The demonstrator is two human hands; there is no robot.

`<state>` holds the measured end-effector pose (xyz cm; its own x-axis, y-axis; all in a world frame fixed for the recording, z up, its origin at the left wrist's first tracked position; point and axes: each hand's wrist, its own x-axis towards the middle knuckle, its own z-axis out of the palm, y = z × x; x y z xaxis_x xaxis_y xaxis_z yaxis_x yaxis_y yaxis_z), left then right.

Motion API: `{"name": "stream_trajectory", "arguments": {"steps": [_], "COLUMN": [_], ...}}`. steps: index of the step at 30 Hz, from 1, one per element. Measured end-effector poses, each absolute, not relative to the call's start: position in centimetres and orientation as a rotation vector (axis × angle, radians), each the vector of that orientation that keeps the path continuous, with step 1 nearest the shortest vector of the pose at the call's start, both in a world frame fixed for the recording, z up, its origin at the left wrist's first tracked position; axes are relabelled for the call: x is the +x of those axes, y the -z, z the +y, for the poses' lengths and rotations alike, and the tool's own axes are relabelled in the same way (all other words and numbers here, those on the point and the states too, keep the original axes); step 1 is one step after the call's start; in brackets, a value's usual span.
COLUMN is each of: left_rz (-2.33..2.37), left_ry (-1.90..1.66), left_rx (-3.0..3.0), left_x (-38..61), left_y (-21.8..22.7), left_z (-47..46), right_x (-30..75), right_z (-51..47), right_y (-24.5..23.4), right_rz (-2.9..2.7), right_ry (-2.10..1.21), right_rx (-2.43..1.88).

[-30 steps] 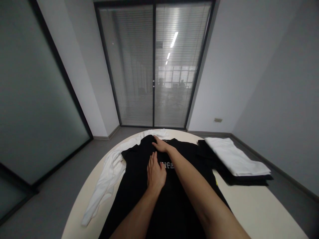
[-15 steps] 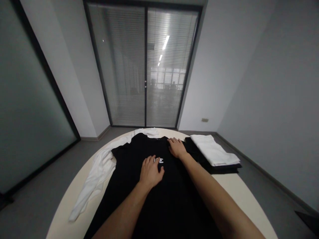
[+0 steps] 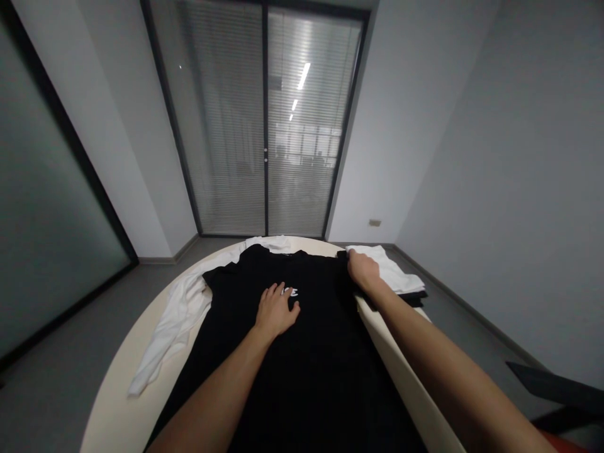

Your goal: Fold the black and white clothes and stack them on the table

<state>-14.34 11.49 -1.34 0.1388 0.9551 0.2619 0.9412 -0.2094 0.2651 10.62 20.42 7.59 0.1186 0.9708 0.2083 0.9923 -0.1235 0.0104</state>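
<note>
A black T-shirt [image 3: 311, 358] with a small white print on its chest lies spread over the table, collar away from me. My left hand [image 3: 276, 310] rests flat on the chest, fingers apart, partly covering the print. At the shirt's right sleeve, my right hand [image 3: 364, 270] is closed on the edge of the fabric, its fingertips partly hidden. A white long-sleeved garment [image 3: 189, 296] lies loosely crumpled along the left and far side of the shirt.
Close beyond my right hand, a folded white garment [image 3: 399, 277] lies on folded black cloth [image 3: 415, 297]. The round cream table [image 3: 113, 371] has a curved edge. A dark object [image 3: 557, 384] stands at the lower right. Glass doors with blinds [image 3: 236, 157] are behind.
My right hand has moved right from the shirt's shoulder to its sleeve and closed on it, drawing the sleeve outward. My left hand stays on the chest. The view has shifted slightly right.
</note>
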Motion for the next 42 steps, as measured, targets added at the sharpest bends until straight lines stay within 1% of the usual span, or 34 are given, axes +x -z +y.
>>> {"name": "stream_trajectory", "arguments": {"steps": [7,14,19,22,24,26,28,34,38,42], "left_rz": [1.938,1.937,1.927,1.926,1.927,1.931,1.936,1.929,1.925,1.933], "left_ry": [-0.580,-0.566,-0.568,-0.565,-0.563,-0.566,-0.572,-0.592,-0.603,-0.602], "left_rx": [2.348,2.344,2.335,2.334,2.340,2.349,2.360,2.366,2.380,2.393], "left_x": [-14.4,-14.4,-14.4,-14.4,-14.5,-14.4,-14.4,-14.4,-14.5,-14.4], "left_y": [1.4,1.3,1.2,1.2,1.3,1.4,1.5,1.9,2.0,2.1], "left_z": [11.5,11.5,11.5,11.6,11.6,11.7,11.7,11.9,12.0,12.0], "right_x": [14.7,15.0,14.3,13.2,12.2,11.1,10.2,10.3,11.3,12.3], "right_z": [22.2,23.6,23.7,23.6,23.4,23.1,22.5,19.0,16.4,15.2], "right_y": [-8.9,-8.1,-7.3,-7.1,-7.1,-7.1,-7.0,-5.4,-3.2,-2.0], "right_rz": [-1.722,-1.656,-1.707,-1.765,-1.860,-1.970,-2.057,-2.350,-2.403,-2.327], "right_ry": [-0.115,-0.202,-0.168,-0.167,-0.225,-0.352,-0.438,-0.237,-0.197,-0.180], "right_rx": [-1.933,-1.944,-1.925,-1.842,-1.687,-1.497,-1.425,-1.763,-1.821,-1.754]}}
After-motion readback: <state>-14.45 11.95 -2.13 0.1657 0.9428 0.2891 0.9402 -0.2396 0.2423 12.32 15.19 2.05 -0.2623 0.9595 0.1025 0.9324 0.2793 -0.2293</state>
